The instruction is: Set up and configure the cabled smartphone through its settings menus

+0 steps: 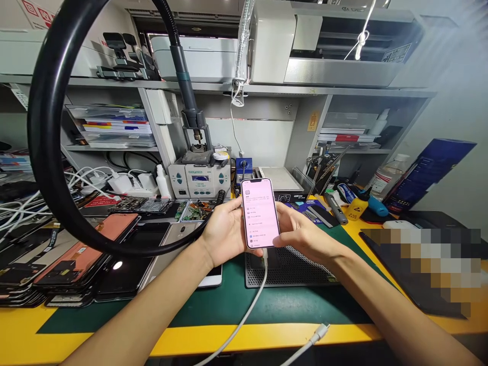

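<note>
A smartphone [261,213] with a lit, pinkish settings list on its screen is held upright in front of me. My left hand [224,229] cradles it from the left and beneath, fingers behind it. On the other side, my right hand [299,229] grips the right edge, its thumb at the lower right corner of the screen. From the phone's bottom end a white charging cable [263,279] runs down past the table's front edge. A second white cable [308,343] lies near that edge, its metal plug bare. Below the phone is a perforated black pad [293,274] on the green mat [213,307].
Stacked phone screens and panels [87,249] crowd the left. A black hose [46,127] loops in front of them from the hot-air station [200,178]. Behind the phone is a box [282,185]. A yellow bottle [358,206] and tools stand at right, beside a dark flat panel [412,269].
</note>
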`<state>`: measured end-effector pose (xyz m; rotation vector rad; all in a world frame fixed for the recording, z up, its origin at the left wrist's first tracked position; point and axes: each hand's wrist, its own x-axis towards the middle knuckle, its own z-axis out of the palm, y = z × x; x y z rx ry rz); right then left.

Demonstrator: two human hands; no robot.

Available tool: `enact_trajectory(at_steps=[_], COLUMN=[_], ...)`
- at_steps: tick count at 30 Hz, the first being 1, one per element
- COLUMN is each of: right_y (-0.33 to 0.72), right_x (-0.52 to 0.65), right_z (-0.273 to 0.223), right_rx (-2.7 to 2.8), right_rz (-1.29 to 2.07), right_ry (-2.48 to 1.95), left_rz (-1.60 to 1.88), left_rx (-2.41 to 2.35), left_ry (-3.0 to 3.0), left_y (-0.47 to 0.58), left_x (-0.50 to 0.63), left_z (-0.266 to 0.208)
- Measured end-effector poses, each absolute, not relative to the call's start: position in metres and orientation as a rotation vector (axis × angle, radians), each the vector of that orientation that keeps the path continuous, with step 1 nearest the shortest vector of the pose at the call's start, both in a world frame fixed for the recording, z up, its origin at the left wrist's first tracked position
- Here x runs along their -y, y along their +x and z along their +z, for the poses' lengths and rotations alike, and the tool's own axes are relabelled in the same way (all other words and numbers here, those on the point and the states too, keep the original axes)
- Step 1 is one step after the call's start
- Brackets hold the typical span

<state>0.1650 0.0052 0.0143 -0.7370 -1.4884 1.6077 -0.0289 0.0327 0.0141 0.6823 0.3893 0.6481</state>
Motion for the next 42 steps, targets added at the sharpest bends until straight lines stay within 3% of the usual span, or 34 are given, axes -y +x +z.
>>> enact_trajectory(at_steps=[5,7,12,17,24,32,42], right_y=[0.163,0.162,0.157,0.147,0.152,0.156,0.153], right_x=[-0.006,-0.006,-0.006,-0.004,0.000,-0.002,0.002], right_z=[0.008,0.004,0.004,0.011,0.014,0.021,0.018], right_rx=[1.574,1.639,1.821,1.901,1.686,1.315,1.215], right_rz=[1.506,1.212,0.032,-0.317,0.119,1.502,1.566], right_ry=[-0.762,-0.884,-1.085,-1.103,-1.043,-0.881,-0.856], left_rz=[0.654,0.645,0.612,0.606,0.601,0.650,0.629], left_rx=[-0.388,-0.384,-0.384,-0.428,-0.388,-0.376,-0.351], left_ry=[0.721,0.743,0.778,0.779,0.780,0.738,0.747], left_y=[-0.029,-0.028,-0.024,-0.022,-0.022,-0.029,-0.029], left_x=[-0.033,-0.032,-0.027,-0.025,-0.026,-0.031,-0.032], left_z=[0.014,0.013,0.009,0.007,0.009,0.016,0.015])
